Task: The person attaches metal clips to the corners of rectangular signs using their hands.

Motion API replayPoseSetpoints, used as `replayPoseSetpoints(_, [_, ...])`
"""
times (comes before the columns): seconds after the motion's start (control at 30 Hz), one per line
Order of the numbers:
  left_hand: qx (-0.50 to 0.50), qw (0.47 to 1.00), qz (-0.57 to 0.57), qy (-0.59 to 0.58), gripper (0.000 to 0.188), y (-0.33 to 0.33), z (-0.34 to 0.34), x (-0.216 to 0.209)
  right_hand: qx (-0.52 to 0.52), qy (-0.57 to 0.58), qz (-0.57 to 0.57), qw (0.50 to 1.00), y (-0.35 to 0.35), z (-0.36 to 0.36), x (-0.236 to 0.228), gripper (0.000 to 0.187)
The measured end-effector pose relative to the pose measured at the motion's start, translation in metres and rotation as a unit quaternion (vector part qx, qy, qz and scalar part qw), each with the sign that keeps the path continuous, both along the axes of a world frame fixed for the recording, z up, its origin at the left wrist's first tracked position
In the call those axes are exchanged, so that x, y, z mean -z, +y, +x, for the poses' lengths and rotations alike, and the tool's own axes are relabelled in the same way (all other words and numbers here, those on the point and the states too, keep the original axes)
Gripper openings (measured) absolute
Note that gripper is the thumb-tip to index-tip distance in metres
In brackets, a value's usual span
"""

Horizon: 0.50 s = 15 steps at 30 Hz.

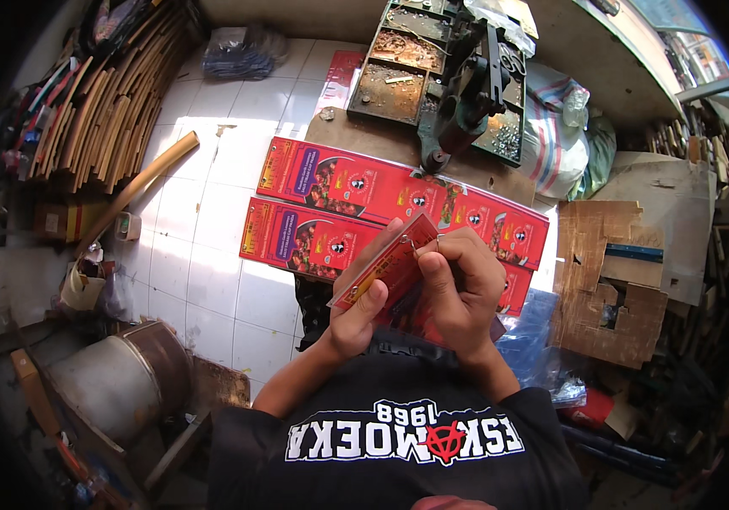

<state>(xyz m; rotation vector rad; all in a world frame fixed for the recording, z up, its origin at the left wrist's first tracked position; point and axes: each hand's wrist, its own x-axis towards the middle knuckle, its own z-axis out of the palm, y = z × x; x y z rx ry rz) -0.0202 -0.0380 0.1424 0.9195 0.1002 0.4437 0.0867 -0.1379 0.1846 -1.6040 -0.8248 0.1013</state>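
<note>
A red printed panel (392, 270) is tilted up in front of my chest. My left hand (354, 316) grips it along its side, thumb on the printed face. At the panel's upper corner, the thumb and fingers of my right hand (470, 293) pinch a small, thin metal ring (412, 245). It sits at the panel's edge; whether it passes through a hole is too small to tell. Beyond my hands lie two long red printed strips, a far one (381, 194) and a nearer one (303, 240) partly hidden by my hands.
A dark green hand press (460, 127) stands on a board behind the strips, beside a compartmented tray (386, 92) of small metal parts. Clear plastic sheets (528, 333) and cut cardboard (581, 255) lie to the right. A metal drum (118, 374) and a cardboard tube (150, 177) are left.
</note>
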Motion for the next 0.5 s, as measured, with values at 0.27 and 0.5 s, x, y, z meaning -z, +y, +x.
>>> replayPoseSetpoints(0.27, [-0.009,1.0,-0.002,0.022,0.066,-0.0015,-0.001,0.0047,-0.005,0.141,0.022,0.99,-0.005,-0.005,0.003,0.011])
replayPoseSetpoints(0.5, [-0.009,1.0,0.008,0.012,0.066,-0.004,-0.0005,0.0025,0.003,0.089,0.014,0.996,-0.0035,-0.0065,-0.0005,0.011])
